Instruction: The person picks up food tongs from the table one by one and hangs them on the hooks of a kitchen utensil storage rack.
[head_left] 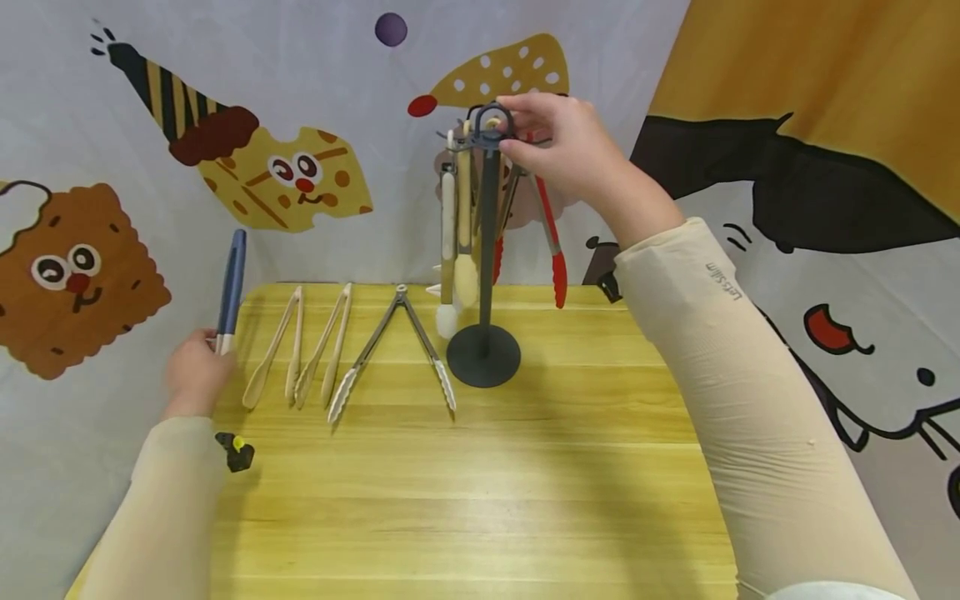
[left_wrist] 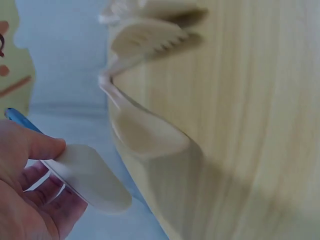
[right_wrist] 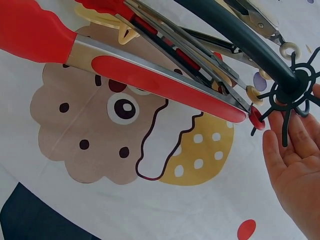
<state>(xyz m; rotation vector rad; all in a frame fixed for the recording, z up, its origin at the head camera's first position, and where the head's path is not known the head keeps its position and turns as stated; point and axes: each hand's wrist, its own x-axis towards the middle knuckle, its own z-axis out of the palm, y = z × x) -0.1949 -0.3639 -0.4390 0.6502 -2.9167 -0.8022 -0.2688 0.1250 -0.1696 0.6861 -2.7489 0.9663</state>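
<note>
My left hand (head_left: 198,373) grips blue-handled tongs (head_left: 232,283) near their pale head, the handle pointing up. In the left wrist view the thumb lies on the pale head (left_wrist: 90,177) and the fingers lie behind it. My right hand (head_left: 566,142) holds the ring at the top of a dark utensil stand (head_left: 486,250), thumb and fingers on either side. Several tongs hang from the stand's hooks, among them red-tipped tongs (head_left: 550,225) and cream-tipped tongs (head_left: 465,275). In the right wrist view, the right fingers (right_wrist: 302,137) touch the spoked hook top (right_wrist: 291,85).
Two pairs of beige tongs (head_left: 276,350) and spread metal tongs (head_left: 402,293) with pale tips lie left of the stand on the wooden table (head_left: 480,500). A small black object (head_left: 237,454) with a yellow spot is beside the left sleeve. Printed cloth (head_left: 315,50) hangs behind.
</note>
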